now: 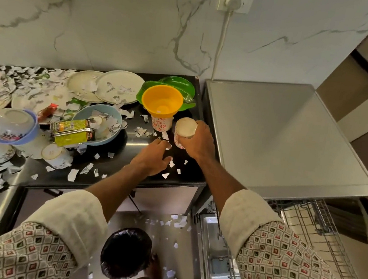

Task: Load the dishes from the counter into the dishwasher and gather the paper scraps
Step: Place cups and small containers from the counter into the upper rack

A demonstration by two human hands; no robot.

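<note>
White and red-patterned, the cup (184,134) sits upside down at centre frame, and the right hand (198,141) wraps its fingers round it, likely for the short carry to the dishwasher rack (320,225) at lower right. The left hand (150,157) curls down over the paper scraps (172,163) on the black counter (115,165) (pinching one or merely touching, I can't tell). Plates (117,87) wait at upper middle.
</note>
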